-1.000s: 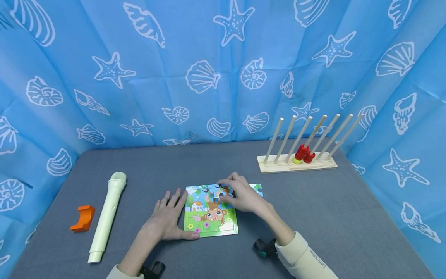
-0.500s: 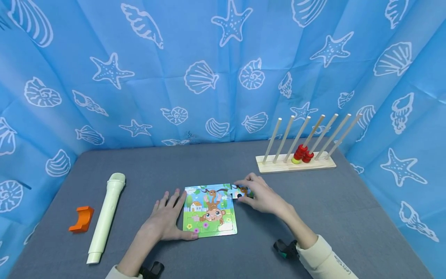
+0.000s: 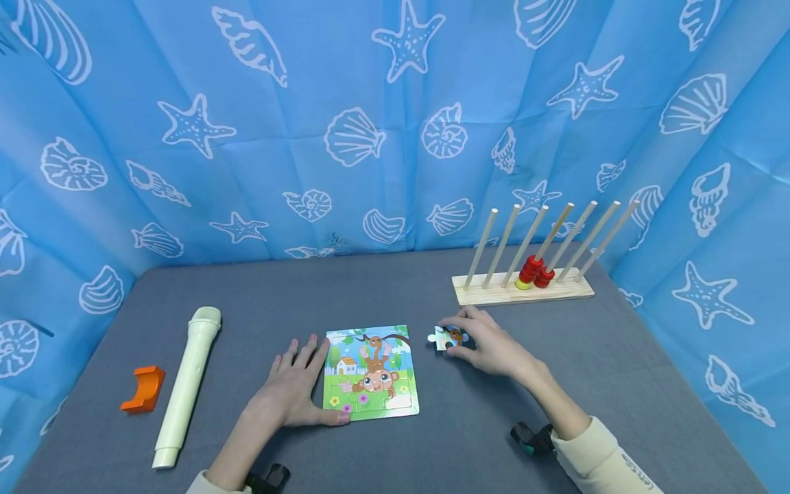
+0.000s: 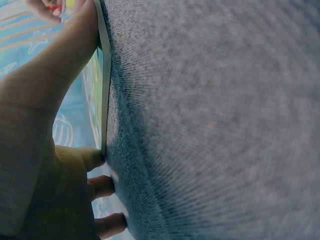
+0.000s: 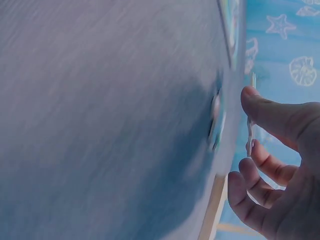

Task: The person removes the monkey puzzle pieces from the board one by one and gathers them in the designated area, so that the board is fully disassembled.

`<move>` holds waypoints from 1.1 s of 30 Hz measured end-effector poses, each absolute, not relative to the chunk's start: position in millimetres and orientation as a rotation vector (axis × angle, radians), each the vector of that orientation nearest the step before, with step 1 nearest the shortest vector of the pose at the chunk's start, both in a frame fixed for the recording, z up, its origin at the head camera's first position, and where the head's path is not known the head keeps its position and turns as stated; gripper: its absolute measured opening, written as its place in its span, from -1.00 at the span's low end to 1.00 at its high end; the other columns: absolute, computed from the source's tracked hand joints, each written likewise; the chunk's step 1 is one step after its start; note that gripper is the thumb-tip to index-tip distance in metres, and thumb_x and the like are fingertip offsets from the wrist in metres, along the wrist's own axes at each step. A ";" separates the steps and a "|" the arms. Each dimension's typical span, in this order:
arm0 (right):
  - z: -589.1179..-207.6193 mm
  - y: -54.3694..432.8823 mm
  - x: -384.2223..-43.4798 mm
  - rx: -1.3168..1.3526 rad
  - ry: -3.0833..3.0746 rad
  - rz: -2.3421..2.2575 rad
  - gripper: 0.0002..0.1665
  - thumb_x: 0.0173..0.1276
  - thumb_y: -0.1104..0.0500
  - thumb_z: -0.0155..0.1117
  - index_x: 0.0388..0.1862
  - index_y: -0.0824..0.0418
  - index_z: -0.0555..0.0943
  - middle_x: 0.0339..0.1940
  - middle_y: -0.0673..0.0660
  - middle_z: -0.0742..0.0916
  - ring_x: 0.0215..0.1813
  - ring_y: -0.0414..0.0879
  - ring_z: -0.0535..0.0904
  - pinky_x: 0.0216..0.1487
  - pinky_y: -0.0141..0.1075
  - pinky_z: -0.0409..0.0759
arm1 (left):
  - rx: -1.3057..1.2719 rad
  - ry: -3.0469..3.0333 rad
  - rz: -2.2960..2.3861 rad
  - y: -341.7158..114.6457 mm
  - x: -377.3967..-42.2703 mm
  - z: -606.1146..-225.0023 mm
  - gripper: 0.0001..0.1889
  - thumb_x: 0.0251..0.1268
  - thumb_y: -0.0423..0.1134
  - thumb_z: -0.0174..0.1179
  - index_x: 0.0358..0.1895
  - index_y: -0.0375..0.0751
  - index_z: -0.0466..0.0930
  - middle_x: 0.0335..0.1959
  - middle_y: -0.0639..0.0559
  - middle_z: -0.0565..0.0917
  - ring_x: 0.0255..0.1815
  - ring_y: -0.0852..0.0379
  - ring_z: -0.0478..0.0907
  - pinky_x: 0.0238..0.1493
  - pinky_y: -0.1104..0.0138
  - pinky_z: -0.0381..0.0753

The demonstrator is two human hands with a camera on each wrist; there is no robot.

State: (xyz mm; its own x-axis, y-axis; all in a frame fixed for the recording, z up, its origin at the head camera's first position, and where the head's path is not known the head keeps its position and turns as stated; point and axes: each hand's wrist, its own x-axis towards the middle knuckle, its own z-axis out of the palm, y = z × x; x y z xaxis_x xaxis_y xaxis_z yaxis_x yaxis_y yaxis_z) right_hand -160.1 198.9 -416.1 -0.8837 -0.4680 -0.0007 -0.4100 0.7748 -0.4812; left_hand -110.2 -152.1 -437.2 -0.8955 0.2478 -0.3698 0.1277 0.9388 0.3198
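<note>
Evidently piece-handling: right hand (image 3: 494, 346) pinches a jigsaw piece (image 3: 441, 337), left hand (image 3: 285, 394) spread against monkey jigsaw (image 3: 370, 377); next move likely wants steady hold.

my square jigsaw (image 3: 373, 387) lying flat, printed with a monkey hanging head-down beside a little house, left edge against my spread left hand (image 3: 293, 394), a thin blue-and-brown piece (image 3: 457, 335) pinched in my right hand (image 3: 496, 348), raised above another piece (image 5: 216, 116)
</note>
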 end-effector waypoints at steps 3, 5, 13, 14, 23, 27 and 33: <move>-418.5 210.6 -160.2 -0.689 2.859 -0.718 -0.48 0.34 0.13 0.47 0.27 0.18 0.64 0.00 0.14 0.64 -0.02 -0.03 0.50 -0.06 -0.14 0.47 | 0.268 2.681 0.407 -152.4 -110.2 -437.8 0.43 -0.22 0.52 0.46 0.67 -0.18 -0.06 0.68 -0.33 0.02 0.65 -0.53 -0.11 0.52 -0.42 0.01; -420.4 219.0 -160.3 -0.680 2.867 -0.714 -0.48 0.34 0.13 0.47 0.26 0.19 0.65 0.00 0.16 0.65 -0.03 -0.03 0.49 -0.07 -0.15 0.46 | 0.267 2.681 0.407 -152.6 -110.3 -438.1 0.43 -0.22 0.52 0.46 0.67 -0.18 -0.06 0.68 -0.33 0.02 0.65 -0.53 -0.11 0.52 -0.42 0.00; -426.3 248.1 -161.6 -0.668 2.895 -0.706 -0.50 0.32 0.16 0.48 0.24 0.20 0.66 -0.01 0.18 0.66 -0.06 -0.01 0.50 -0.08 -0.14 0.44 | 0.266 2.672 0.405 -152.6 -111.0 -437.8 0.44 -0.22 0.53 0.45 0.68 -0.17 -0.07 0.68 -0.33 0.01 0.65 -0.53 -0.12 0.52 -0.42 0.00; -426.7 251.2 -162.0 -0.665 2.900 -0.704 -0.50 0.32 0.16 0.48 0.23 0.21 0.66 0.00 0.19 0.66 -0.06 -0.01 0.49 -0.08 -0.14 0.45 | 0.264 2.671 0.404 -152.6 -111.1 -437.6 0.44 -0.22 0.53 0.45 0.68 -0.17 -0.07 0.68 -0.33 0.01 0.65 -0.53 -0.12 0.52 -0.42 -0.01; -430.1 264.5 -167.2 -0.619 2.861 -0.715 -0.48 0.33 0.15 0.47 0.26 0.21 0.64 0.03 0.20 0.65 -0.07 -0.02 0.43 -0.10 -0.21 0.37 | 0.260 2.672 0.414 -153.8 -110.6 -438.2 0.44 -0.22 0.52 0.46 0.67 -0.18 -0.07 0.68 -0.34 0.01 0.65 -0.53 -0.12 0.52 -0.43 -0.01; -429.1 265.0 -169.6 -0.612 2.824 -0.721 -0.46 0.36 0.12 0.45 0.29 0.20 0.63 0.06 0.22 0.64 -0.04 -0.01 0.42 -0.09 -0.22 0.35 | 0.260 2.674 0.415 -153.6 -110.7 -438.3 0.43 -0.22 0.51 0.47 0.67 -0.18 -0.07 0.68 -0.33 0.01 0.65 -0.53 -0.12 0.53 -0.42 -0.01; -428.5 266.3 -173.1 -0.621 2.778 -0.726 -0.45 0.37 0.11 0.44 0.32 0.21 0.61 0.04 0.20 0.61 -0.04 -0.03 0.37 -0.11 -0.24 0.28 | 0.263 2.666 0.403 -152.3 -111.2 -437.0 0.43 -0.21 0.52 0.46 0.68 -0.18 -0.07 0.68 -0.33 0.01 0.66 -0.52 -0.12 0.53 -0.42 -0.01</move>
